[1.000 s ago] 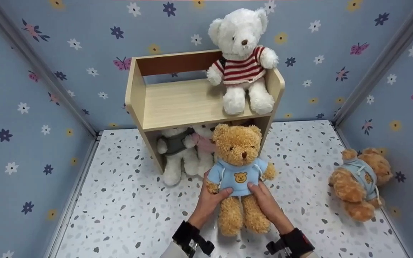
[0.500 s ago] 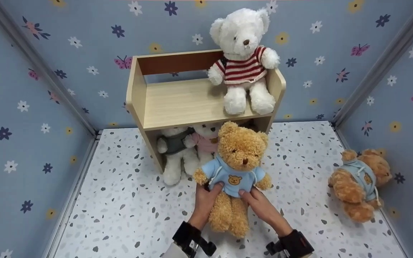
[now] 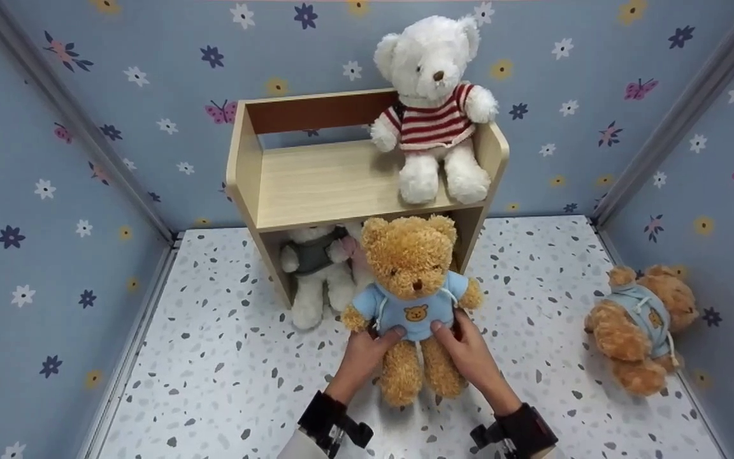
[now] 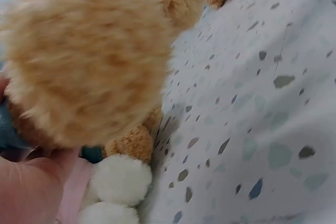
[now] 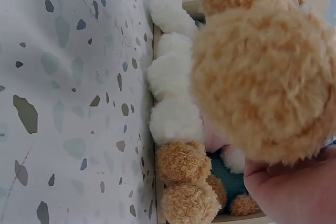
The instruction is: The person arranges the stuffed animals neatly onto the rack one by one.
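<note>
A tan teddy bear [image 3: 417, 315] in a light blue hoodie is held upright, facing the camera, in front of the small shelf. My left hand [image 3: 366, 358] grips one side of its lower body, thumb on the hoodie's front hem. On the other side my right hand [image 3: 471, 354] grips the same way. Both hands' fingers behind the bear are hidden. Its furry foot [image 4: 89, 56] fills much of the left wrist view, and a foot [image 5: 268, 82] blocks much of the right wrist view.
The wooden shelf [image 3: 316, 188] carries a white bear [image 3: 436, 121] in a striped sweater on top. Below sit a white bear [image 3: 315, 258] in dark grey, one in pink [image 3: 355, 255], and a brown-legged bear [image 5: 184, 163]. Another brown bear [image 3: 638, 325] lies by the right wall.
Both hands keep holding the teddy bear. It shifted left and tilted, and now stands straighter again, its legs a little higher and farther from the camera.
</note>
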Tool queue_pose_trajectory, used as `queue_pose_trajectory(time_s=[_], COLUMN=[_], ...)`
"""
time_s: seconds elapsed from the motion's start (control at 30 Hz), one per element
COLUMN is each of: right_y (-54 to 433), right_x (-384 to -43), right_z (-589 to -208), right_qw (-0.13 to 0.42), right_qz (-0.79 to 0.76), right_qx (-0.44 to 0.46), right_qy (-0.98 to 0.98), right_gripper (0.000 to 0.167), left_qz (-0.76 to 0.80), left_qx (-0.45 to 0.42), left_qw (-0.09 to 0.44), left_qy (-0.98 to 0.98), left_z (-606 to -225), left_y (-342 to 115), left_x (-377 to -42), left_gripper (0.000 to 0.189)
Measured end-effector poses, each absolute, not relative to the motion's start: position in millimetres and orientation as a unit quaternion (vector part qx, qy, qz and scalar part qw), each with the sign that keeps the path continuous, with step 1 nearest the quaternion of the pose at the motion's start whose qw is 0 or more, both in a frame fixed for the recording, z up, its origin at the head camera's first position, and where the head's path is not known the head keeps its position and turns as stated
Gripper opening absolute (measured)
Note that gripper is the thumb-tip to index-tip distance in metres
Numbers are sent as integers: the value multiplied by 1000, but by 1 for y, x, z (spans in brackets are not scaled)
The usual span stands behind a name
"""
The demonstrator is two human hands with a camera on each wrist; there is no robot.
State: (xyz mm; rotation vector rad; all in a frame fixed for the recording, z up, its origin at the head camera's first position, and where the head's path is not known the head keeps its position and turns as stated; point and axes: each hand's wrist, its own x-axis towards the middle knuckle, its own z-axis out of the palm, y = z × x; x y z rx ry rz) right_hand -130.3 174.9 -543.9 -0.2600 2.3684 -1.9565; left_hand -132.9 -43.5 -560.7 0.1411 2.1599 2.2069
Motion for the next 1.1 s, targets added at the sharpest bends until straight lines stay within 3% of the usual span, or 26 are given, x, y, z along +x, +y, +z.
queue_pose_trajectory(time_s=[0.43, 0.57, 0.63, 0.7, 0.8, 0.93, 1.1], right_y=[179, 186, 190, 194, 200, 205, 208], right_x=[-131, -133, -134, -134, -134, -134, -134], right_z=[-537, -536, -538, -540, -543, -545, -547], right_qw=[69, 54, 39, 23, 6, -8, -18], right_qz=[-627, -637, -641, -640, -636, -637, -633], right_qx=[-94, -110, -126, -140, -148, -151, -151], right_qy=[770, 761, 756, 755, 757, 756, 759], right_gripper=[55, 49, 44, 42, 40, 38, 36], left_qz=[738, 730, 729, 730, 746, 765, 763], left_qx=[31, 7, 4, 14, 35, 43, 1], left_qw=[6, 9, -2, -32, -90, -138, -131], left_qy=[675, 683, 684, 682, 658, 628, 633], left_z=[-534, -514, -502, -491, -476, -453, -425], left_y=[-53, -59, -61, -65, -70, -79, -88], left_x=[-134, -136, -140, -145, -155, -167, -176], left_gripper=[62, 37, 28, 33, 23, 52, 45])
